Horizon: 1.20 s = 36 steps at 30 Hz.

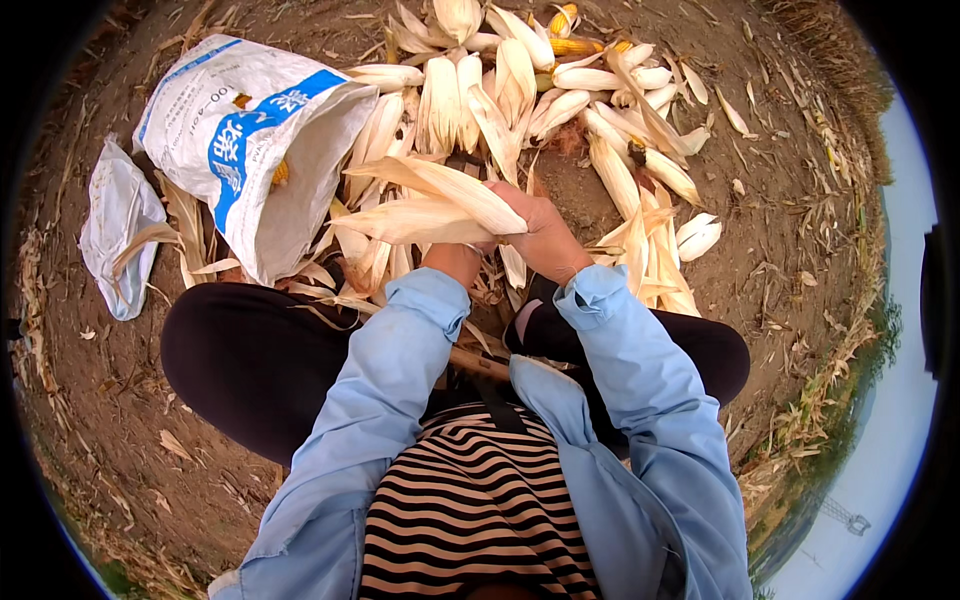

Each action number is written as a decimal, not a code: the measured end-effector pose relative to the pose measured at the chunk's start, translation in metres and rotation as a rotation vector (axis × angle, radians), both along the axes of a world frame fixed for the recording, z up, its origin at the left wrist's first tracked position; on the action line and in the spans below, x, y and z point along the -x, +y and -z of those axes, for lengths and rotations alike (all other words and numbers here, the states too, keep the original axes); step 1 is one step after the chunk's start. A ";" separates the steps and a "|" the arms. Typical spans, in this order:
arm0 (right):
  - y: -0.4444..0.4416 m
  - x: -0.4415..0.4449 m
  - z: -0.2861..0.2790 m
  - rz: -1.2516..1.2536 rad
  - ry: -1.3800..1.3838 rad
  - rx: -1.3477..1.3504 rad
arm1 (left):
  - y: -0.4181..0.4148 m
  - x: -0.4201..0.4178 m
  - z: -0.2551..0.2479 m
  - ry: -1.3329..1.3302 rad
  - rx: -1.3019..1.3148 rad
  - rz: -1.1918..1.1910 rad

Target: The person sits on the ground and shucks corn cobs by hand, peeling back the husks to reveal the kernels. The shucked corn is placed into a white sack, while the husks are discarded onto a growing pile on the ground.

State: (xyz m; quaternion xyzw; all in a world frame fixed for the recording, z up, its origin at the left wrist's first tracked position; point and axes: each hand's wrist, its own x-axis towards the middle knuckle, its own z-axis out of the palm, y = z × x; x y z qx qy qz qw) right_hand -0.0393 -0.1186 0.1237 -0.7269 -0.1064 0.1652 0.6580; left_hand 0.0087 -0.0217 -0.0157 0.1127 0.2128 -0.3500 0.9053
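Observation:
Between my hands is an ear of corn in dry, pale husk point(480, 196), its long leaves fanning out to the left. My right hand point(546, 231) grips it at the right end, fingers wrapped behind the husk. Just below and to the left, my left hand point(453, 259) meets the same ear from underneath; its fingers are mostly hidden by the leaves. Any kernels inside this husk are out of sight. Left of my hands lies a white woven sack point(180, 112) with a blue printed band, its mouth gaping towards me. A yellow cob point(280, 172) shows at the sack's side.
A heap of corn ears in husk point(442, 97) spreads ahead, with a few bare yellow cobs point(576, 46) among them. Stripped husks point(660, 274) lie by my right knee. A crumpled white plastic bag point(120, 225) rests left of the sack. Bare soil point(780, 225) carries scattered husk scraps.

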 end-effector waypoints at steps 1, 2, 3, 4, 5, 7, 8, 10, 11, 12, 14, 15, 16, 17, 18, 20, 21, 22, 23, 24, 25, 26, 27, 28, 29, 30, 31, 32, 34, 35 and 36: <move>0.001 -0.001 -0.001 0.058 0.030 -0.031 | 0.000 0.003 -0.010 -0.037 -0.011 -0.021; 0.002 -0.001 -0.002 0.116 0.060 -0.061 | 0.001 0.006 -0.020 -0.073 -0.022 -0.042; 0.004 -0.002 -0.007 0.204 0.124 -0.145 | 0.006 0.008 -0.034 -0.208 0.222 0.050; 0.008 -0.004 -0.013 0.290 0.190 -0.229 | 0.000 0.007 -0.059 -0.073 0.090 0.025; 0.010 -0.005 -0.018 0.381 0.254 -0.311 | -0.007 0.007 -0.077 0.061 -0.039 0.004; 0.019 -0.008 -0.023 0.416 0.240 -0.534 | 0.004 -0.005 -0.041 -0.135 0.358 0.116; 0.020 -0.009 -0.023 0.460 0.238 -0.606 | 0.003 -0.006 -0.041 -0.119 0.291 0.120; 0.020 -0.009 -0.020 0.524 0.179 -0.697 | 0.002 -0.006 -0.051 -0.101 0.221 0.132; 0.019 -0.010 -0.020 0.542 0.158 -0.780 | 0.002 -0.005 -0.055 -0.099 0.219 0.138; 0.019 -0.010 -0.023 0.557 0.138 -0.860 | 0.002 -0.004 -0.056 -0.098 0.218 0.139; 0.019 -0.014 -0.029 0.612 0.090 -0.946 | -0.008 -0.004 -0.058 -0.006 0.214 -0.012; 0.017 -0.014 -0.030 0.590 0.090 -0.965 | -0.012 -0.004 -0.063 0.039 0.213 -0.084; 0.016 -0.012 -0.030 0.568 0.090 -0.984 | -0.010 -0.004 -0.066 0.026 0.246 -0.072; 0.013 -0.011 -0.030 0.546 0.090 -1.003 | -0.009 -0.005 -0.070 0.002 0.229 -0.101; 0.009 -0.012 -0.026 0.523 0.088 -1.052 | -0.009 -0.005 -0.076 -0.021 0.214 -0.130; 0.001 -0.014 -0.021 0.561 0.119 -1.143 | -0.013 -0.003 -0.089 -0.016 0.180 -0.218; 0.000 -0.015 -0.020 0.571 0.139 -1.193 | -0.012 -0.005 -0.084 0.004 0.152 -0.251; -0.001 -0.017 -0.019 0.584 0.182 -1.226 | -0.012 -0.009 -0.080 0.024 0.125 -0.282; 0.000 -0.016 -0.019 0.596 0.168 -1.156 | -0.012 -0.013 -0.076 0.045 0.098 -0.314; 0.002 -0.013 -0.024 0.610 0.157 -1.086 | -0.009 -0.015 -0.075 0.013 0.064 -0.320; 0.004 -0.011 -0.026 0.623 0.146 -1.016 | -0.009 -0.018 -0.076 -0.007 -0.001 -0.324; 0.005 -0.011 -0.025 0.611 0.153 -0.999 | -0.010 -0.022 -0.076 -0.027 -0.066 -0.329; 0.002 -0.010 -0.023 0.603 0.155 -0.980 | -0.011 -0.024 -0.080 -0.047 -0.128 -0.329; 0.000 -0.009 -0.022 0.595 0.158 -0.961 | -0.010 -0.024 -0.083 -0.084 -0.199 -0.291; -0.002 -0.008 -0.022 0.607 0.173 -0.911 | -0.012 -0.024 -0.087 -0.148 -0.268 -0.288; -0.001 -0.004 -0.023 0.618 0.194 -0.863 | -0.013 -0.021 -0.087 -0.206 -0.342 -0.285; 0.001 0.000 -0.024 0.629 0.216 -0.815 | -0.013 -0.019 -0.087 -0.265 -0.417 -0.282; 0.006 0.005 -0.026 0.643 0.212 -0.790 | -0.013 -0.017 -0.086 -0.268 -0.459 -0.263; 0.009 0.015 -0.029 0.668 0.202 -0.769 | -0.014 -0.013 -0.086 -0.248 -0.411 -0.216; 0.010 0.018 -0.030 0.679 0.197 -0.758 | -0.014 -0.010 -0.086 -0.239 -0.388 -0.193; 0.008 0.020 -0.027 0.636 0.162 -0.777 | -0.015 -0.008 -0.083 -0.134 -0.315 -0.128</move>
